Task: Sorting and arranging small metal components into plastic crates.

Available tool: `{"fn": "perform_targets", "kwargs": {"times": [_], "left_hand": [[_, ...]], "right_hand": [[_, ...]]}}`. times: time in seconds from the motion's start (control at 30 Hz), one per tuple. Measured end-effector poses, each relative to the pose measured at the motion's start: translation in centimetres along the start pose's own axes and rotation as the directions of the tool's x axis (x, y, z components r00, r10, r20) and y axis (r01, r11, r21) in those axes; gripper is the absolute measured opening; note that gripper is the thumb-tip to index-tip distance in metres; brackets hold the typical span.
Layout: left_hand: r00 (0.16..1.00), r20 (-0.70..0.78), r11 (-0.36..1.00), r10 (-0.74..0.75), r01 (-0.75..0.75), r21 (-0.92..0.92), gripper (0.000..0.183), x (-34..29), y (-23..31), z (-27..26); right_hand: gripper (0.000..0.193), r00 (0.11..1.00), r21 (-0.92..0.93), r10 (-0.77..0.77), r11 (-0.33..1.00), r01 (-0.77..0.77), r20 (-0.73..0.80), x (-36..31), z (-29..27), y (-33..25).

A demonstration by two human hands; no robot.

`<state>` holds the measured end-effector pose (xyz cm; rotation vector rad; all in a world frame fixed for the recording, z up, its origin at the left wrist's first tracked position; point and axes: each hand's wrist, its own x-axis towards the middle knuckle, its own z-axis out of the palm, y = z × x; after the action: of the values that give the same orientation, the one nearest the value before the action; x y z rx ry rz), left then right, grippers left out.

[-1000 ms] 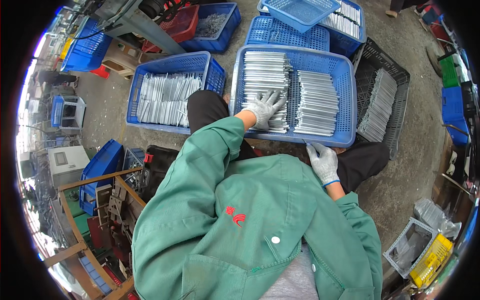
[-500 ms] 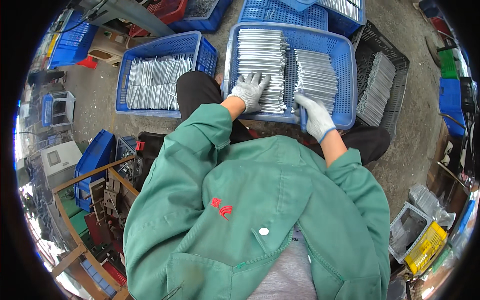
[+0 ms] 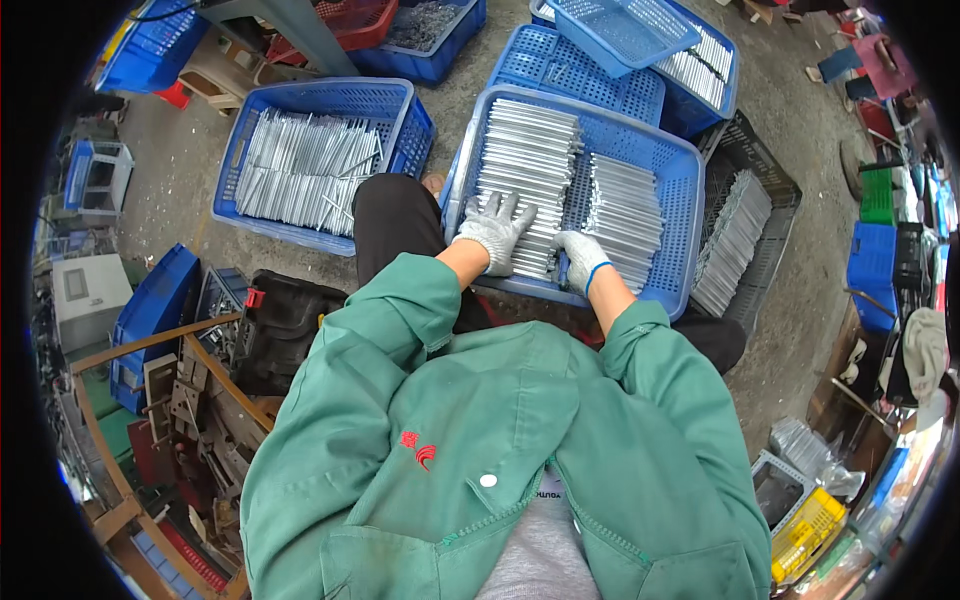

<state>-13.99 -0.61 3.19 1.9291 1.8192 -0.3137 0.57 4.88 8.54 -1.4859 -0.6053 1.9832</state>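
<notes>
Silver rods (image 3: 527,150) lie in a basket (image 3: 628,132), upper centre. Left hand (image 3: 496,238) touches them, fingers apart; whether right hand (image 3: 584,258) grips, I cannot tell.

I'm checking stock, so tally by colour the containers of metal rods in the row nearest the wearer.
Blue: 2 (left basket, middle basket)
Black: 1 (right crate)
Total: 3
</notes>
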Motion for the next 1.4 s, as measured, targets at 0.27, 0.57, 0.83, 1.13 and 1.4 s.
{"fn": "perform_targets", "kwargs": {"times": [0.27,0.57,0.83,1.13,1.4], "left_hand": [[0.996,-0.054,0.991,0.069,-0.062,0.122,0.1,1.4,0.2,1.1],[0.947,-0.308,0.992,0.087,-0.056,0.109,0.065,2.9,0.9,2.8],[0.865,-0.474,0.982,0.163,-0.096,0.163,0.051,5.5,-0.4,2.9],[0.885,-0.412,0.961,0.218,-0.12,0.25,0.047,7.5,-1.3,-2.8],[0.769,-0.602,0.969,0.216,-0.09,0.232,0.061,11.7,-3.7,-1.8]], "right_hand": [[0.017,0.998,0.004,0.056,0.998,-0.056,-0.012,1.1,-0.5,0.7],[0.019,0.991,0.08,0.125,0.989,-0.12,-0.054,2.9,-1.3,1.7],[0.022,0.981,0.184,0.18,0.969,-0.165,-0.069,5.3,-1.4,2.2],[0.025,0.969,0.313,0.231,0.93,-0.192,-0.093,9.5,-1.8,0.7],[0.021,0.983,0.454,0.181,0.872,-0.181,0.044,9.1,0.2,0.3]]}}
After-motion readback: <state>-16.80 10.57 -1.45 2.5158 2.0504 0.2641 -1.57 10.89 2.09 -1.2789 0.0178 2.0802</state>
